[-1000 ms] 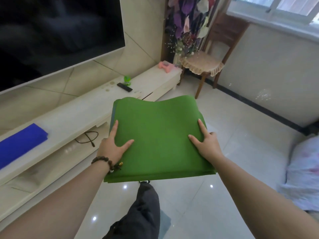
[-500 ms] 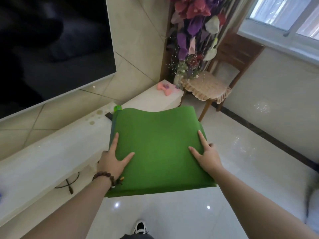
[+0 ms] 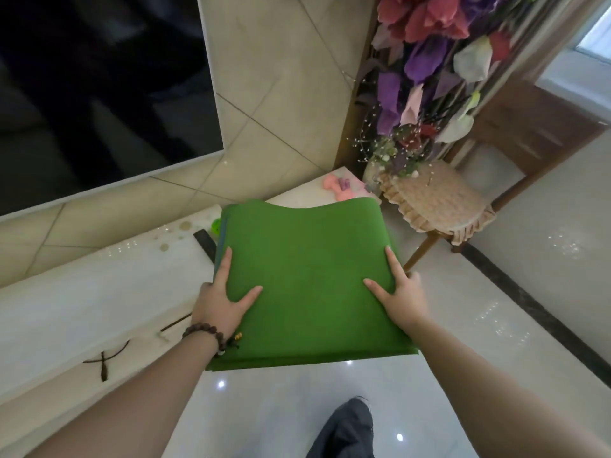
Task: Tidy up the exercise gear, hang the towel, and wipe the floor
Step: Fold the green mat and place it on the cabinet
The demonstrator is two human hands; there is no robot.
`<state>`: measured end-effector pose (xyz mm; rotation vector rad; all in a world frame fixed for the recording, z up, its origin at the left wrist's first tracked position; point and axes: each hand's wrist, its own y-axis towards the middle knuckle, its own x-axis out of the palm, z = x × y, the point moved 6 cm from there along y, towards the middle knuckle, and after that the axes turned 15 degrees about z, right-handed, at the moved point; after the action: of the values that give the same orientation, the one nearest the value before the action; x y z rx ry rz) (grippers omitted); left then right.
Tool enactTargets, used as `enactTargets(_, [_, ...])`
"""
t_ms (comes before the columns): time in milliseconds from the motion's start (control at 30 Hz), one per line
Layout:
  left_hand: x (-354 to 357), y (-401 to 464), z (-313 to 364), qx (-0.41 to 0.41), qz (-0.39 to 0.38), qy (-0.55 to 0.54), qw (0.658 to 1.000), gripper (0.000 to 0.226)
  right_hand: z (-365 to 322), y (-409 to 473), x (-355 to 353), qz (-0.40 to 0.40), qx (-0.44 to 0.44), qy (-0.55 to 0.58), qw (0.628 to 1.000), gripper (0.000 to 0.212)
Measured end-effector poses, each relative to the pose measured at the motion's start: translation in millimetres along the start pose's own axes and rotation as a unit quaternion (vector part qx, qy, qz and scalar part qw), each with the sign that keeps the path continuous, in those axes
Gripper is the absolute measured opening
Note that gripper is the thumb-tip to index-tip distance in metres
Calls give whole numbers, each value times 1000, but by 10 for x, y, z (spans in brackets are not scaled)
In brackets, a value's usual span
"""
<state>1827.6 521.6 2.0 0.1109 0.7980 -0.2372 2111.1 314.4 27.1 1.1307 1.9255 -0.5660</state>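
A folded green exercise mat is held level in front of me, above the floor beside the white TV cabinet. My left hand, with a bead bracelet at the wrist, grips the mat's left edge, thumb on top. At the right edge my right hand grips the same way. The other fingers of both hands are mostly hidden at the mat's sides. Pink dumbbells lie on the far end of the cabinet, just beyond the mat.
A large dark TV hangs above the cabinet. A black remote and a small green object lie at the mat's left. A wooden chair with a frilled cushion and a vase of flowers stand ahead right. Glossy tiled floor lies to the right.
I have walked along the cabinet toward the chair and flowers, which look closer. The blue item on the cabinet has left view. Both hands keep the same hold on the mat.
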Motion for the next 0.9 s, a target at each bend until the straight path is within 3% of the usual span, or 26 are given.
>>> enactTargets(400, [1172, 260, 989, -97, 97, -4, 991, 92, 382, 2103, -33, -95, -104, 9, 990, 79])
enactTargets(900, [2299, 1687, 776, -198, 64, -43, 977, 104, 111, 3988, 1263, -155, -141, -33, 977, 80])
